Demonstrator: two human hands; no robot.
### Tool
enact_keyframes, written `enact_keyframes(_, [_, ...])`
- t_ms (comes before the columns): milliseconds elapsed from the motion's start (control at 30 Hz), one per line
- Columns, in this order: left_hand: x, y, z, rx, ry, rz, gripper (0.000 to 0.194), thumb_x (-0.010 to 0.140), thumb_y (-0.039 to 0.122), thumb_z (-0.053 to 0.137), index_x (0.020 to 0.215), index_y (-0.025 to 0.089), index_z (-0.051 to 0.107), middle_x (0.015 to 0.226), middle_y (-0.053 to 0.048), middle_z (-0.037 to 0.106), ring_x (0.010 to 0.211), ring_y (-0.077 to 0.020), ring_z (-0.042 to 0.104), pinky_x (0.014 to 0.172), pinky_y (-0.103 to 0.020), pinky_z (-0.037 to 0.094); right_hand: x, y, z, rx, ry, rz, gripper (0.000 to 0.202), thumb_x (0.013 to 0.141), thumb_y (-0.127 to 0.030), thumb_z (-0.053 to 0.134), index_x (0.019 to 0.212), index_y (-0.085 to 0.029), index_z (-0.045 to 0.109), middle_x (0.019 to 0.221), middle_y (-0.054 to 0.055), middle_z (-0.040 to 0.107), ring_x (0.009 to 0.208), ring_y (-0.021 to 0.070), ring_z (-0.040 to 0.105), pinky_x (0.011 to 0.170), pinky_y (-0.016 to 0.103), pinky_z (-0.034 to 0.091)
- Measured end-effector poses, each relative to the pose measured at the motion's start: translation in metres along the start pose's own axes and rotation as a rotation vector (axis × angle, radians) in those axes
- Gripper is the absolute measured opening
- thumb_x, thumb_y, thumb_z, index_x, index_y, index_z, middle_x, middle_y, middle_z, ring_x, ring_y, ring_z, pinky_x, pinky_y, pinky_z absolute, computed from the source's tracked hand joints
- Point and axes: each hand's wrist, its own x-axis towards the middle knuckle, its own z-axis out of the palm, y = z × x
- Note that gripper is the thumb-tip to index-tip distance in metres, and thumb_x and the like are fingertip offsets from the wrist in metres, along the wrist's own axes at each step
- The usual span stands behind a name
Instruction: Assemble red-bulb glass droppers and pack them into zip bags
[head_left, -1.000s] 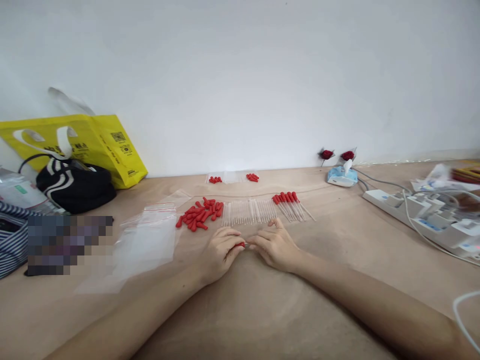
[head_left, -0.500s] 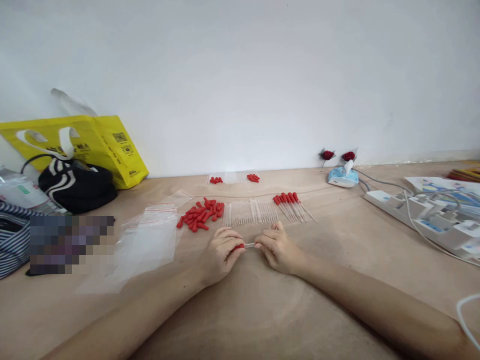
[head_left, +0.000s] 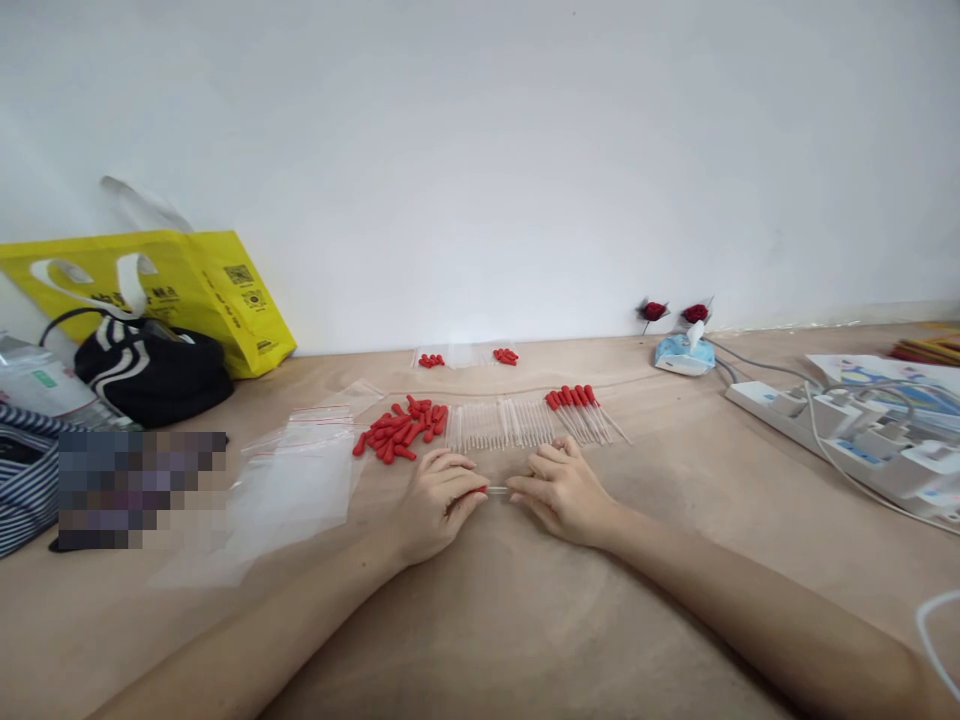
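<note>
My left hand [head_left: 441, 503] pinches a red rubber dropper bulb [head_left: 480, 490], most of it hidden by the fingers. From the bulb a thin clear glass tube [head_left: 497, 490] runs level to my right hand [head_left: 559, 492], whose fingertips are closed on its other end. Whether the tube sits inside the bulb is hidden. Beyond the left hand lies a pile of loose red bulbs [head_left: 399, 428]. A row of bare clear tubes [head_left: 501, 425] lies beyond both hands. To its right rest several droppers with red bulbs fitted [head_left: 576, 400].
Clear zip bags [head_left: 300, 490] lie at the left, near a yellow bag [head_left: 247, 300] and a black pouch [head_left: 154, 370]. Bagged red bulbs [head_left: 506, 356] lie by the wall. A blue tissue pack [head_left: 684, 354] and a white power strip [head_left: 847, 430] with cables are at the right.
The fingers of my right hand have shifted their hold on the tube, the hand rolling slightly. My left hand keeps its pinch on the bulb in nearly the same place.
</note>
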Motion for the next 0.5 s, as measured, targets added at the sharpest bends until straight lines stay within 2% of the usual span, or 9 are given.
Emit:
enact_keyframes(100, [-0.001, 0.000, 0.000, 0.030, -0.005, 0.004, 0.015, 0.082, 0.018, 0.047, 0.087, 0.022, 0.061, 0.079, 0.000, 0.068, 0.089, -0.0191, 0.056, 0.089, -0.041, 0.031, -0.001, -0.002, -0.003, -0.070, -0.017, -0.025, 0.020, 0.085, -0.027, 0.045, 0.083, -0.020, 0.064, 0.068, 0.003, 0.058, 0.071, 0.0152, 0.045, 0.070, 0.033, 0.021])
enact_keyframes(167, [-0.002, 0.000, 0.000, 0.084, 0.023, -0.020, 0.018, 0.082, 0.024, 0.050, 0.098, 0.022, 0.058, 0.090, -0.002, 0.066, 0.094, -0.0209, 0.054, 0.091, -0.042, 0.029, -0.001, 0.000, -0.003, -0.097, -0.022, 0.005, 0.019, 0.084, -0.025, 0.045, 0.081, -0.020, 0.064, 0.068, 0.003, 0.059, 0.072, 0.0158, 0.045, 0.069, 0.033, 0.021])
enact_keyframes(200, [-0.002, -0.001, 0.000, 0.118, 0.049, -0.050, 0.026, 0.080, 0.028, 0.052, 0.105, 0.022, 0.055, 0.098, -0.004, 0.064, 0.098, -0.0225, 0.051, 0.091, -0.043, 0.029, 0.000, 0.003, -0.002, -0.112, -0.008, 0.060, 0.019, 0.084, -0.025, 0.045, 0.081, -0.020, 0.063, 0.068, 0.003, 0.059, 0.072, 0.0161, 0.046, 0.068, 0.033, 0.021])
enact_keyframes(300, [-0.003, -0.005, -0.001, 0.220, 0.136, -0.183, 0.050, 0.076, 0.036, 0.055, 0.121, 0.017, 0.041, 0.115, -0.011, 0.053, 0.107, -0.0264, 0.044, 0.092, -0.044, 0.029, 0.003, 0.022, -0.002, -0.163, 0.088, 0.389, 0.018, 0.082, -0.024, 0.045, 0.086, -0.020, 0.061, 0.073, 0.003, 0.063, 0.075, 0.0174, 0.049, 0.068, 0.032, 0.022])
enact_keyframes(400, [-0.005, -0.011, -0.003, 0.301, 0.166, -0.276, 0.046, 0.076, 0.033, 0.052, 0.118, 0.017, 0.041, 0.115, -0.011, 0.051, 0.109, -0.0265, 0.043, 0.092, -0.043, 0.029, 0.009, 0.050, -0.003, -0.210, 0.136, 0.733, 0.018, 0.080, -0.025, 0.046, 0.091, -0.018, 0.058, 0.076, 0.004, 0.064, 0.078, 0.0192, 0.053, 0.070, 0.032, 0.023])
enact_keyframes(500, [-0.006, -0.017, -0.006, 0.362, 0.132, -0.340, 0.040, 0.075, 0.030, 0.053, 0.112, 0.020, 0.046, 0.112, -0.009, 0.053, 0.108, -0.0271, 0.043, 0.091, -0.044, 0.029, 0.013, 0.072, -0.002, -0.254, 0.093, 0.899, 0.018, 0.078, -0.027, 0.046, 0.090, -0.017, 0.056, 0.075, 0.004, 0.065, 0.080, 0.0211, 0.054, 0.071, 0.032, 0.024])
